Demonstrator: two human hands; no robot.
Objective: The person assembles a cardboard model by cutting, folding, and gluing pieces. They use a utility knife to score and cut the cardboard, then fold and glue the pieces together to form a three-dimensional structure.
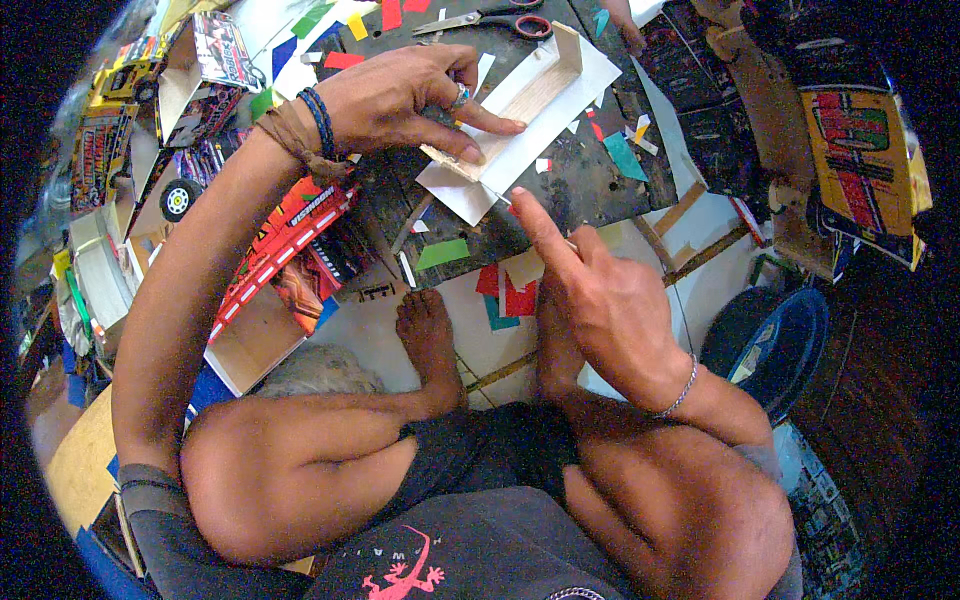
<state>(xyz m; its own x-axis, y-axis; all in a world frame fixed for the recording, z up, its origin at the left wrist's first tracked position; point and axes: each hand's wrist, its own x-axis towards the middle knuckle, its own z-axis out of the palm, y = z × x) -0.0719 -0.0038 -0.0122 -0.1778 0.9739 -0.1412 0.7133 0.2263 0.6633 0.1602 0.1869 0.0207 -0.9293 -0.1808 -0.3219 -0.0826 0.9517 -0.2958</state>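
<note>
Evidently, the left hand (415,95) is partly spread at upper centre, its thumb and index finger pressed down on a pale wooden strip (535,95); nothing is gripped by it. The strip, raised at its far end, is laid on a white card sheet (592,78) in the upper middle of the frame. The right hand (610,300), right of centre, is curled with the index finger extended toward the sheet's near corner. Beside that fingertip a thin pale point is seen; whether a tool is grasped cannot be told.

A dark work surface (540,238) is strewn with paper scraps, among them a green one (442,253) and a teal one (625,157); scissors (447,22) are placed at the top. Decorated model vehicles (215,45) are crowded at upper left. A yellow printed panel (860,165) is seen at right, above a blue basin (800,340). Pale floor tiles (500,355) are shown below.

The right palm is hidden, the scissors' handles are partly blurred, and the outer rim is lost in darkness.
</note>
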